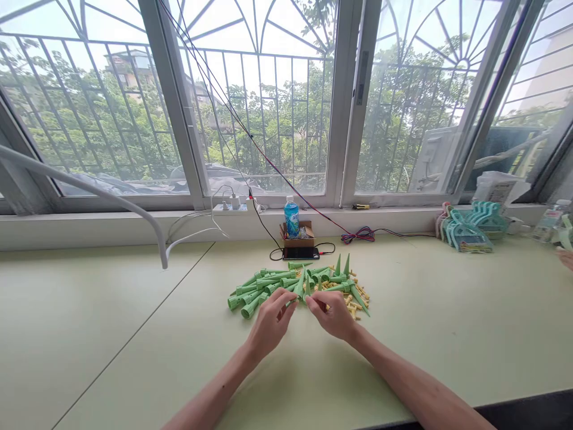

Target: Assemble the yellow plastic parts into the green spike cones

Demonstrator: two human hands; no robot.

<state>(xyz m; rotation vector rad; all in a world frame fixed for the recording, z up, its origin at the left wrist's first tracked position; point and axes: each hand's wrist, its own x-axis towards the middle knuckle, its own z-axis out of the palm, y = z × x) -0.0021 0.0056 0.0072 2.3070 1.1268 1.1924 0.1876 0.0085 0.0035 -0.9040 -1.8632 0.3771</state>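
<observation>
My left hand [272, 315] is closed in a pinch at the wide base of a green plastic spike [301, 282], which points up and away from me. Just to its right, my right hand [333, 313] has thumb and forefinger pressed together near another upright green spike. What those fingers hold is too small to make out. Around both hands lies a heap of hollow green spikes [250, 304], some with their open round ends toward me. Small yellow plastic pieces [358, 306] are scattered beside and under the heap on the right.
Behind the heap, a phone [301, 254] lies before a small cardboard box [299, 239] and a blue-labelled bottle [292, 218]. Coiled cable [358, 235] and teal hangers [470, 230] are farther right. A white curved tube [152, 224] overhangs the left side. Another person's hand [566, 258] shows at the right edge.
</observation>
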